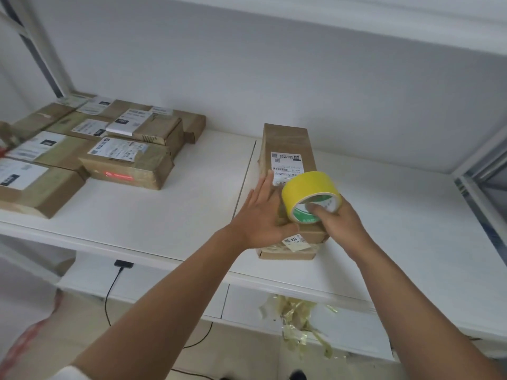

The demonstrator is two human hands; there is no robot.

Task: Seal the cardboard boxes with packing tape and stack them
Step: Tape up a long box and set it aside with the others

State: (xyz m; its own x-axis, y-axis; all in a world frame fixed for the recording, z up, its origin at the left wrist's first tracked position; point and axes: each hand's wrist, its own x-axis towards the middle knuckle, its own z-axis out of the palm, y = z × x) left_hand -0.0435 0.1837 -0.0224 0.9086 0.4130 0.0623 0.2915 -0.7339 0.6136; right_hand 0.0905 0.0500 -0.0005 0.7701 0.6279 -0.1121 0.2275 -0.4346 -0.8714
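Both hands are engaged: the box (288, 149) is steadied by the flat left hand (260, 212), the tape roll (310, 193) gripped by the right hand (337, 218); tape should be pulled taut.

Both forearms are bare from wrist to past the elbow, and the left hand (260, 215) and right hand (338, 219) wear no gloves. A white short sleeve edge (70, 373) shows on the left upper arm.
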